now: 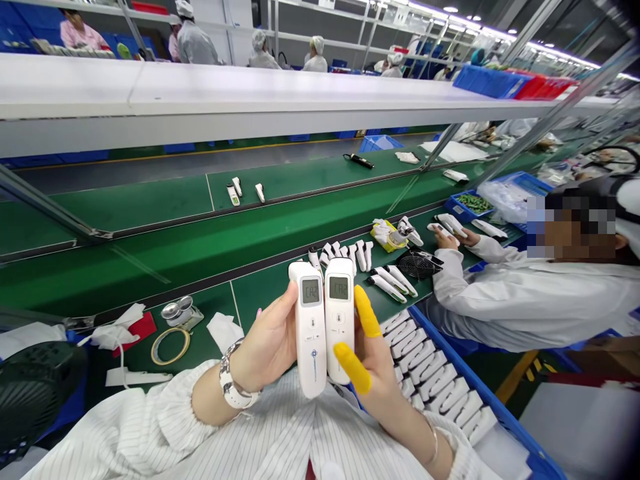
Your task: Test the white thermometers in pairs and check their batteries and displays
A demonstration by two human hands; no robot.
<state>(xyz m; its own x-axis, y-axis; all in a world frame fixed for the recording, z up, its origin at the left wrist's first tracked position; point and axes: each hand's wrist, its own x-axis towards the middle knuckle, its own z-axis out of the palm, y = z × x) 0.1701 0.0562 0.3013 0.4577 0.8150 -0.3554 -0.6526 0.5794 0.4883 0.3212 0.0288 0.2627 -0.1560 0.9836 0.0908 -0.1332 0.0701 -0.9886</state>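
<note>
I hold two white handheld thermometers upright, side by side, over the green bench. My left hand (pixel 267 343) grips the left thermometer (pixel 309 327), whose small screen is lit. My right hand (pixel 373 353), with yellow finger cots on thumb and forefinger, grips the right thermometer (pixel 339 317), its screen lit too. A watch sits on my left wrist. Both sleeves are white with thin stripes.
A blue tray (pixel 493 407) of several white thermometers lies at my right. More thermometers (pixel 350 253) stand on the bench ahead. A tape roll (pixel 171 345), a red card and tissues lie left. A co-worker in white (pixel 525 293) works at the right. A black fan (pixel 30 387) sits far left.
</note>
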